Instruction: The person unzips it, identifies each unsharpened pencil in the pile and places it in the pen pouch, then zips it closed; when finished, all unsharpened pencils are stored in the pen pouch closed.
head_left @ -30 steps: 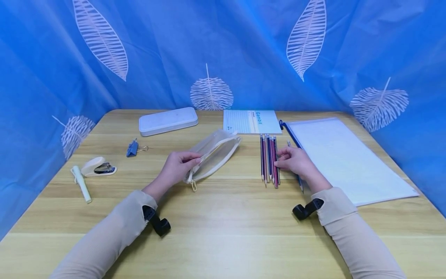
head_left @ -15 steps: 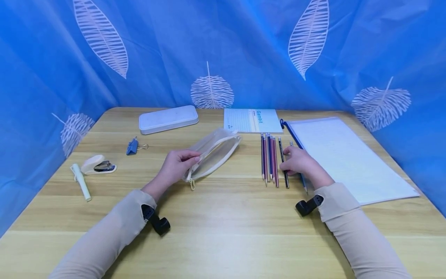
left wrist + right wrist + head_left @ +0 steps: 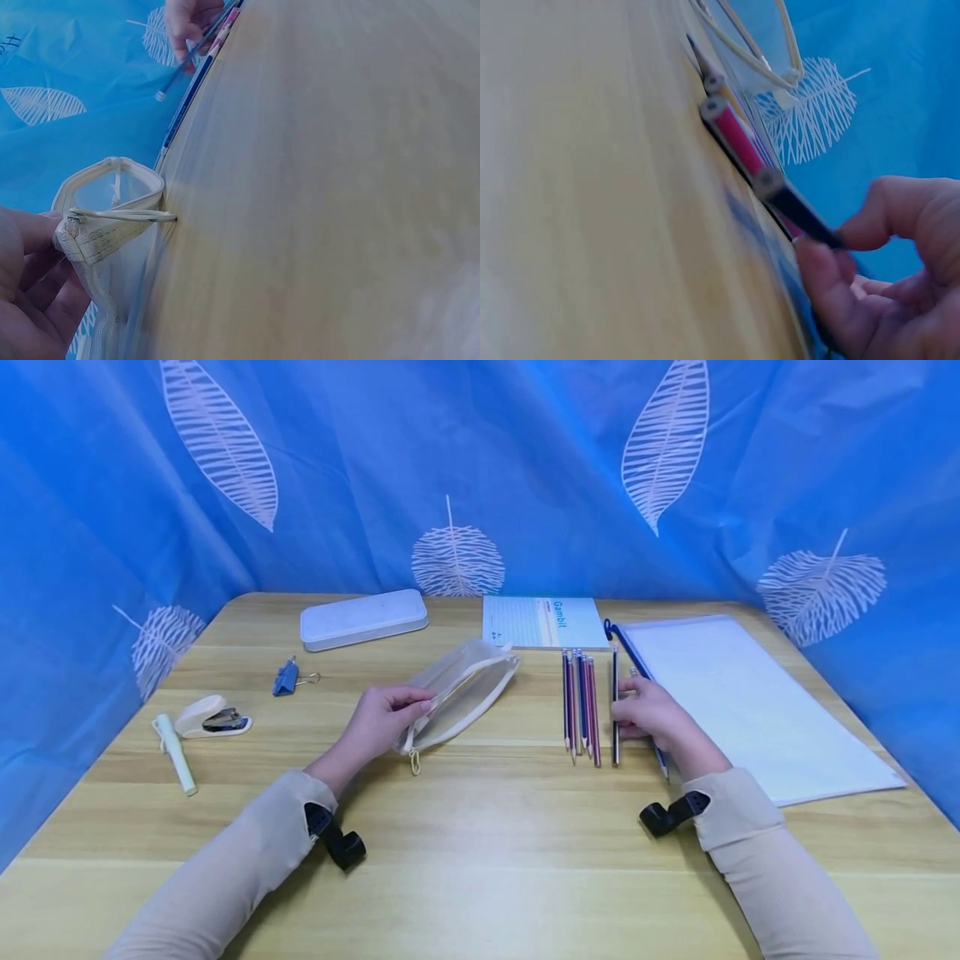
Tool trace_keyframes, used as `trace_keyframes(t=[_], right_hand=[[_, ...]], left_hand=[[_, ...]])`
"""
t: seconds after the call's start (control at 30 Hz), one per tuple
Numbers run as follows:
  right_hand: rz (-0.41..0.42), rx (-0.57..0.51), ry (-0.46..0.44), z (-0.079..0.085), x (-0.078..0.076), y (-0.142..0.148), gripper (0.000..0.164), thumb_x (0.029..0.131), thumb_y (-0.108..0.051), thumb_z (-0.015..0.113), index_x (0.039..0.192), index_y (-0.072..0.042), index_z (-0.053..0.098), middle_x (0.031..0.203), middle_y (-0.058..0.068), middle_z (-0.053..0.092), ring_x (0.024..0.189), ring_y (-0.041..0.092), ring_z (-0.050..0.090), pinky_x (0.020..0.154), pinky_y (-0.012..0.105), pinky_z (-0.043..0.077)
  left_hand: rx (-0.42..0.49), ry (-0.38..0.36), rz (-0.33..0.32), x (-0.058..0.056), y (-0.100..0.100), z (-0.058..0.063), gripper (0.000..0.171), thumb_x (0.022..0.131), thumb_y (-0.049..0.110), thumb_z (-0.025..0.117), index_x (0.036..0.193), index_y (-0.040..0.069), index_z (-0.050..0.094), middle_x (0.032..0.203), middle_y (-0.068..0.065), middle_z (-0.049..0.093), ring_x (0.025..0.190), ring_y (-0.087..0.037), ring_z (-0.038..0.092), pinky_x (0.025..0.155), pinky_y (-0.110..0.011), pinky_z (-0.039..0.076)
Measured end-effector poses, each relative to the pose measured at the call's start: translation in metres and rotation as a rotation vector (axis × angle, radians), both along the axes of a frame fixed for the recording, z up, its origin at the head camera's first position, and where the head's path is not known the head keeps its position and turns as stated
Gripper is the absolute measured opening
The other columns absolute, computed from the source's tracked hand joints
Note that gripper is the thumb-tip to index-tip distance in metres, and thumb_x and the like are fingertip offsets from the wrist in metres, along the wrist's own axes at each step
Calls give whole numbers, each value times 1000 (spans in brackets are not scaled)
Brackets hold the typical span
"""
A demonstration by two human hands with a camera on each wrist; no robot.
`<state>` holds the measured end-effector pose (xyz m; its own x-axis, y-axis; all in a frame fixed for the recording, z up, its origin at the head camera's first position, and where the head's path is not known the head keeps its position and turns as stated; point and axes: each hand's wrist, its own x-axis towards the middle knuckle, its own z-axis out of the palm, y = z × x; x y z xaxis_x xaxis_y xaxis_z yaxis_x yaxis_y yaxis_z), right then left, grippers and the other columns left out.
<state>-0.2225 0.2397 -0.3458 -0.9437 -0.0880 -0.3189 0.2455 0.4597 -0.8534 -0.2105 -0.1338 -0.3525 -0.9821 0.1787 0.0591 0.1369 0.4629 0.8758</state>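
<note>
My left hand (image 3: 381, 718) pinches the near zipper end of a translucent pouch (image 3: 452, 670), whose mouth gapes upward; the looped zipper pull (image 3: 124, 215) hangs beside that end in the left wrist view. My right hand (image 3: 651, 714) pinches a dark pencil (image 3: 615, 706) between thumb and fingertips. In the right wrist view this pencil (image 3: 799, 211) is raised off the wood, its flat end toward the camera. Just left of it lies a row of several striped pencils (image 3: 577, 706). A blue pencil (image 3: 662, 762) lies partly hidden under my right hand.
A white zip document bag (image 3: 750, 710) with a blue edge lies at the right. Behind are a notebook (image 3: 517, 620) and a white pencil tin (image 3: 363, 620). At the left sit a blue binder clip (image 3: 285, 678), a stapler (image 3: 210, 718) and a pale green pen (image 3: 176, 756).
My right hand has taken the dark pencil from the right side of the row and moved it a little right, away from the others. The left hand and pouch have stayed put.
</note>
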Motion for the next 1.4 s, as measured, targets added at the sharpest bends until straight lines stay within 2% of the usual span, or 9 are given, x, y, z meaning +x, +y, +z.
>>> trace_keyframes(t=[0.1, 0.2, 0.43, 0.6, 0.73, 0.83, 1.0, 1.23, 1.4], right_hand=[[-48, -142, 24, 2, 3, -4, 66, 79, 2, 46, 140, 8, 21, 75, 2, 47, 63, 9, 51, 64, 25, 54], [-104, -272, 38, 4, 6, -14, 63, 83, 2, 45, 141, 6, 21, 74, -1, 47, 60, 7, 50, 61, 22, 53], [-206, -465, 6, 7, 8, -51, 47, 89, 0, 44, 133, 3, 27, 92, 7, 46, 67, 10, 54, 66, 22, 52], [-270, -599, 21, 3, 7, -81, 28, 90, -1, 44, 116, -4, 36, 89, 7, 44, 69, 14, 52, 66, 24, 52], [-317, -699, 12, -1, 5, -105, 24, 89, 1, 44, 111, -6, 36, 88, 8, 46, 70, 15, 53, 67, 25, 52], [-336, -730, -1, -2, 3, -121, 30, 90, 2, 44, 118, -3, 34, 91, 10, 48, 72, 16, 55, 70, 25, 53], [-302, -720, -7, -4, 2, -145, 35, 91, -1, 46, 124, 4, 35, 90, 11, 55, 72, 16, 60, 73, 27, 54], [-272, -713, -39, -9, 2, -170, 16, 93, -2, 47, 108, 3, 42, 80, 11, 57, 66, 16, 63, 69, 27, 55], [-239, -700, -49, -12, 5, -181, 12, 92, -1, 49, 103, 2, 45, 77, 10, 58, 65, 15, 63, 68, 26, 55]], left_hand=[[0, 5, -4, 0, 0, 1, 19, 88, 11, 63, 104, 6, 70, 100, -14, 68, 79, -17, 61, 65, -22, 51], [-2, 10, -8, 0, 1, 3, 19, 88, 12, 64, 104, 6, 70, 99, -14, 69, 78, -17, 61, 64, -22, 50], [9, 27, -6, 2, 4, 8, 19, 88, 11, 63, 104, 5, 70, 97, -14, 69, 75, -14, 60, 63, -22, 49], [39, 50, 7, 1, 6, 7, 18, 87, 9, 64, 103, 3, 70, 93, -15, 70, 70, -10, 59, 61, -20, 49], [61, 54, 18, 2, 8, 4, 19, 86, 8, 64, 103, 3, 70, 93, -16, 70, 70, -9, 58, 61, -19, 49], [63, 52, 24, 4, 10, 4, 19, 86, 9, 64, 103, 3, 70, 94, -15, 69, 70, -10, 58, 61, -20, 49], [67, 45, 47, 6, 11, 3, 18, 86, 10, 64, 103, 5, 70, 93, -15, 69, 71, -11, 59, 61, -21, 50], [69, 53, 59, 9, 13, 2, 18, 86, 10, 64, 103, 5, 70, 95, -15, 70, 74, -12, 60, 64, -22, 51], [83, 74, 63, 8, 16, 2, 19, 86, 10, 65, 103, 4, 70, 96, -15, 70, 76, -14, 62, 64, -21, 51]])
